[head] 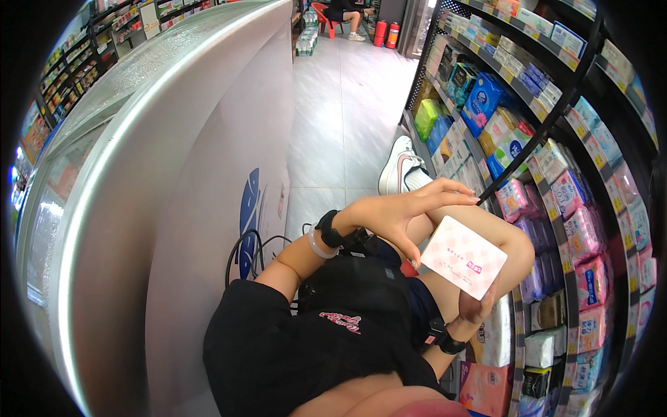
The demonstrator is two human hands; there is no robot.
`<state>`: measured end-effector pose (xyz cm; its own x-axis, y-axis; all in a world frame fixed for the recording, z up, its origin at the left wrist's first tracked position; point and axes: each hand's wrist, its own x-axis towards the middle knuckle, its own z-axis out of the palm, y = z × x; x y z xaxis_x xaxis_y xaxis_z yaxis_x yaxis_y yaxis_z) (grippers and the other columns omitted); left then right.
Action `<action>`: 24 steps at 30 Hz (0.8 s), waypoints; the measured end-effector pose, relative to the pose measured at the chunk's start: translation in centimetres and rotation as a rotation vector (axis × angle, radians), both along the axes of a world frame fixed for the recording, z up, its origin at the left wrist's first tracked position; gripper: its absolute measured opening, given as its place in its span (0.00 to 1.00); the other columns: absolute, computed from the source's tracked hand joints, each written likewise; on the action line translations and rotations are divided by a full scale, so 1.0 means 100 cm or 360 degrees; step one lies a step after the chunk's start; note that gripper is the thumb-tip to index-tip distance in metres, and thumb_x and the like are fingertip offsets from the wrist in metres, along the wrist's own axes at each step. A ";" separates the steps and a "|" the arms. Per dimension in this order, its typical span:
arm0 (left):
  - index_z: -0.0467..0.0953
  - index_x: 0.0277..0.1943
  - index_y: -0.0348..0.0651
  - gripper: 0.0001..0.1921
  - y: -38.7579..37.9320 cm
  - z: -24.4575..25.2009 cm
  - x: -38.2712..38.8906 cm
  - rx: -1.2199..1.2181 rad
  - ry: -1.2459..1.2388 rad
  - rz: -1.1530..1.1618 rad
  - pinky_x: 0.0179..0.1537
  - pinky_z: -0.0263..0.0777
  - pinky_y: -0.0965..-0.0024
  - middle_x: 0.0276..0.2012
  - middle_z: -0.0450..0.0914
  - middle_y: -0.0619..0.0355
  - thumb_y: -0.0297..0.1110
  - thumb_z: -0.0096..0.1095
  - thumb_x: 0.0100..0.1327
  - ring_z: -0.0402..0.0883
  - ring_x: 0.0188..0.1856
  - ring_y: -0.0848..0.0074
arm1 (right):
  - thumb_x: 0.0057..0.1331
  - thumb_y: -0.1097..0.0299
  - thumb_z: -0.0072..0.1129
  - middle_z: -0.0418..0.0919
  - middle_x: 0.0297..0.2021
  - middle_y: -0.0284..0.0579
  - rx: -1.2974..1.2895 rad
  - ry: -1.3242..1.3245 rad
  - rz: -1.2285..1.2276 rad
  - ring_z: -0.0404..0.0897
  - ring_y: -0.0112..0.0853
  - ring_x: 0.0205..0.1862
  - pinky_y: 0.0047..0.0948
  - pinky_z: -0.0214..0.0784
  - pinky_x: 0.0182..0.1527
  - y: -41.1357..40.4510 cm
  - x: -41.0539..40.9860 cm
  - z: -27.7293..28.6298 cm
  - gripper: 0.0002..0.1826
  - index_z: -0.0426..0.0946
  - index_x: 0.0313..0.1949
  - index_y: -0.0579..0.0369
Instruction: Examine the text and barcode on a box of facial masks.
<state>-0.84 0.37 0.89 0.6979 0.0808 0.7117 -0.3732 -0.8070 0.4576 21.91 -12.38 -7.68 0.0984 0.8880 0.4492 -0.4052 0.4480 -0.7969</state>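
Note:
My right hand (480,306) grips a small, pale pink checked box (464,257) along its lower edge. A little pink emblem and fine writing mark the face turned up to me. Much of that hand is hidden behind the box. My left hand (411,213) curves around the opposite side, thumb and fingers spread wide. Its thumb tip comes close to the box's left edge; whether it touches, I cannot tell. Behind the box are my bare bent legs (513,242).
To the right, black shelving (547,120) carries packs of tissues and pink sanitary-type packs (565,245). A white chest freezer (219,172) with a glass top stands close on the left. Farther up the tiled aisle (318,114) are two fire extinguishers (385,34) and a seated person (350,14).

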 end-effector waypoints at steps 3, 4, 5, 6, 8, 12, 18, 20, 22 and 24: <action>0.53 0.64 0.34 0.56 -0.004 0.001 -0.003 -0.0033 0.0046 -0.0073 0.60 0.51 0.57 0.61 0.54 0.45 0.56 0.74 0.35 0.55 0.62 0.55 | 0.51 0.51 0.61 0.56 0.61 0.58 0.0064 0.0245 0.0117 0.56 0.43 0.63 0.43 0.47 0.63 0.000 0.005 -0.007 0.48 0.47 0.64 0.62; 0.54 0.64 0.35 0.54 -0.006 0.002 -0.004 -0.0077 0.0082 -0.0117 0.59 0.53 0.58 0.60 0.56 0.45 0.54 0.75 0.37 0.57 0.62 0.56 | 0.51 0.51 0.61 0.56 0.61 0.58 0.0064 0.0245 0.0123 0.56 0.43 0.63 0.43 0.47 0.63 0.000 0.008 -0.012 0.48 0.47 0.64 0.62; 0.54 0.64 0.35 0.54 -0.007 0.003 -0.005 -0.0078 0.0081 -0.0111 0.59 0.53 0.58 0.60 0.56 0.45 0.54 0.75 0.37 0.57 0.62 0.56 | 0.52 0.52 0.62 0.55 0.61 0.59 0.0063 0.0354 0.0135 0.55 0.43 0.64 0.44 0.47 0.64 0.000 0.012 -0.018 0.47 0.48 0.64 0.59; 0.55 0.63 0.35 0.52 -0.008 0.004 -0.005 -0.0082 0.0099 -0.0148 0.58 0.55 0.59 0.60 0.59 0.45 0.52 0.75 0.38 0.60 0.61 0.58 | 0.52 0.53 0.62 0.54 0.62 0.60 0.0061 0.0461 0.0142 0.54 0.44 0.64 0.45 0.46 0.64 -0.001 0.013 -0.018 0.46 0.49 0.64 0.57; 0.56 0.63 0.36 0.50 -0.008 0.001 -0.002 -0.0092 0.0114 -0.0185 0.57 0.57 0.60 0.59 0.61 0.46 0.50 0.75 0.39 0.62 0.59 0.59 | 0.50 0.54 0.64 0.52 0.62 0.61 0.0065 0.0450 0.0119 0.53 0.45 0.65 0.45 0.45 0.64 -0.002 0.012 -0.018 0.48 0.47 0.65 0.54; 0.59 0.61 0.36 0.46 -0.012 -0.001 0.003 0.0024 0.0157 -0.0083 0.55 0.61 0.63 0.58 0.66 0.50 0.48 0.74 0.41 0.67 0.57 0.62 | 0.44 0.57 0.70 0.47 0.64 0.62 0.0430 0.0122 -0.0021 0.51 0.46 0.65 0.44 0.44 0.65 0.008 -0.015 0.005 0.57 0.40 0.67 0.47; 0.58 0.62 0.38 0.46 -0.014 -0.005 0.005 0.0008 0.0312 0.0082 0.55 0.61 0.63 0.59 0.65 0.51 0.50 0.72 0.41 0.67 0.58 0.62 | 0.40 0.60 0.74 0.51 0.63 0.54 0.0131 0.0193 -0.0186 0.52 0.42 0.65 0.42 0.46 0.64 0.004 -0.023 0.018 0.61 0.38 0.67 0.49; 0.58 0.62 0.39 0.46 -0.015 -0.006 0.006 -0.0011 0.0395 0.0131 0.56 0.60 0.62 0.60 0.65 0.52 0.50 0.72 0.41 0.67 0.58 0.62 | 0.40 0.64 0.74 0.55 0.62 0.45 0.0157 0.0286 -0.0186 0.54 0.38 0.64 0.41 0.48 0.64 0.003 -0.021 0.015 0.61 0.39 0.67 0.50; 0.58 0.62 0.40 0.46 -0.017 -0.005 0.007 -0.0009 0.0365 0.0141 0.56 0.59 0.62 0.60 0.64 0.52 0.49 0.72 0.41 0.66 0.58 0.61 | 0.39 0.64 0.74 0.54 0.62 0.46 0.0151 0.0293 -0.0188 0.54 0.38 0.64 0.40 0.48 0.63 0.003 -0.019 0.015 0.61 0.39 0.67 0.51; 0.58 0.63 0.40 0.46 -0.018 -0.004 0.006 -0.0023 0.0403 0.0156 0.56 0.59 0.63 0.61 0.64 0.52 0.49 0.72 0.41 0.66 0.58 0.62 | 0.39 0.64 0.74 0.54 0.62 0.46 0.0142 0.0299 -0.0193 0.54 0.39 0.64 0.40 0.48 0.63 0.002 -0.018 0.015 0.61 0.39 0.67 0.51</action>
<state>-0.23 -1.38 0.46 0.8417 0.1656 0.5140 -0.1659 -0.8265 0.5380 20.09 -12.15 -6.18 0.2910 0.8221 0.4894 -0.4815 0.5679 -0.6676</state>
